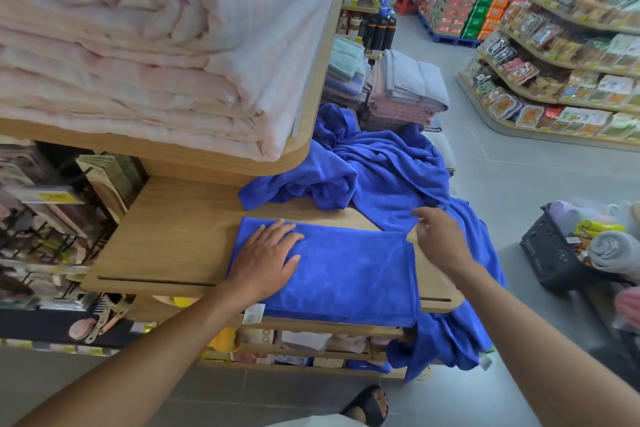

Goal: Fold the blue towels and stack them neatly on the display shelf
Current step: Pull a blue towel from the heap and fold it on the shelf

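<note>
Your left hand (266, 253) flat on folded towel (349, 281), fingers spread. Towel lies on shelf (173, 229), near edge. Your right hand (438, 236) by loose towels (381, 170) far right; cannot tell fingers' state.

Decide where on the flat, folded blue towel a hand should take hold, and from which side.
Grip the folded blue towel at its right hemmed edge, at the near corner, coming from the right front. That corner overhangs the shelf lip, so fingers can slip under, while the left hand pins the other end flat.
</note>
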`<state>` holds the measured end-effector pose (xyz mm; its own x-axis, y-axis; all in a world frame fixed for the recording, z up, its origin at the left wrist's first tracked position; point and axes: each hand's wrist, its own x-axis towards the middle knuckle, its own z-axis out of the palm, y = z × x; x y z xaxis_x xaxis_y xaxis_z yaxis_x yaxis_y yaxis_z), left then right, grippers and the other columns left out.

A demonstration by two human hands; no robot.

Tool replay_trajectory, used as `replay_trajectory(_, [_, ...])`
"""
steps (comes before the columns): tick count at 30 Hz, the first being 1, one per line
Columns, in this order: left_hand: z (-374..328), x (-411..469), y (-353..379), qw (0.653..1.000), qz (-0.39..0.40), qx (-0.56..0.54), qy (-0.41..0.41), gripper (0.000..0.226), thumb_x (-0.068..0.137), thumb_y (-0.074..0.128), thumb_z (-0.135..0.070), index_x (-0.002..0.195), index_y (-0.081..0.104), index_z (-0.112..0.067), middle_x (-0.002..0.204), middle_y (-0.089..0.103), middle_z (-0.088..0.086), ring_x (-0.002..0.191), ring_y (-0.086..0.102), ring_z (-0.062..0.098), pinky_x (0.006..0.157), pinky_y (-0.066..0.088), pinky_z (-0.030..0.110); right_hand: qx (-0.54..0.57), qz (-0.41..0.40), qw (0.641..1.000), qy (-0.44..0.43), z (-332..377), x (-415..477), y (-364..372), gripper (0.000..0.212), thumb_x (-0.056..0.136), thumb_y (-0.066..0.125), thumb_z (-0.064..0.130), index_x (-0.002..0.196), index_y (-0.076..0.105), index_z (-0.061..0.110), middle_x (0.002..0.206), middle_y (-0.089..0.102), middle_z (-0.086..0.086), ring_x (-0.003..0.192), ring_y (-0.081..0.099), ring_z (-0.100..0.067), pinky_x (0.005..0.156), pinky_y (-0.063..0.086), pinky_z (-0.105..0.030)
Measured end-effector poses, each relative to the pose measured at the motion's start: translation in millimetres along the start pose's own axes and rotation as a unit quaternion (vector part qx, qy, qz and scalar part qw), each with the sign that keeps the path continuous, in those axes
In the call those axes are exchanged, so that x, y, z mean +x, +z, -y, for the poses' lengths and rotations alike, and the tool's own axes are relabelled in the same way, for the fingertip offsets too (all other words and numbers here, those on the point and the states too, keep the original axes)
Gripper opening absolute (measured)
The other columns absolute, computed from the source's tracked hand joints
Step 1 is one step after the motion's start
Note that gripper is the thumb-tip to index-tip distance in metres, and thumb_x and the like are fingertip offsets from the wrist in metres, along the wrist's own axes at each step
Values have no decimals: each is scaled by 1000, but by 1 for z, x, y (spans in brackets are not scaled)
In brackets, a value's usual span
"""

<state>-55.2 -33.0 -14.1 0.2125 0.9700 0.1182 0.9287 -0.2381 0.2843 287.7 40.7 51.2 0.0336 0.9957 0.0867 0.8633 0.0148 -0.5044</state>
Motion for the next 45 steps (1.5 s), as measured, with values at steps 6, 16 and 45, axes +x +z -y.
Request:
replay_trajectory(6, [-3, -12, 7, 998, 15, 58, -32, 70, 98, 14, -58, 161, 22, -27, 169, 14, -7, 156, 6, 13, 127, 3, 41, -178, 115, 973, -88, 34, -78, 62, 85, 99, 21, 70, 163, 15, 16, 171, 11, 1, 158, 5, -17, 128, 8, -41])
replay_trajectory(16, [11, 4, 13, 996, 31, 69, -57, 78, 94, 10, -66, 162, 16, -27, 169, 8, -9, 156, 3, 12, 127, 2, 42, -165, 129, 978, -21, -13, -50, 50, 81, 99, 19, 70, 164, 8, 22, 172, 4, 4, 158, 2, -17, 127, 7, -45])
replay_trajectory(45, [-25, 6, 0, 995, 68, 59, 53, 81, 95, 24, -71, 162, 13, -27, 170, 2, -7, 156, -3, 13, 126, 0, 47, 235, 184, 880, 371, -16, -133, 7, 52, 92, 61, 62, 92, 73, 12, 73, 78, 2, 61, 74, -16, 57, 53, -27])
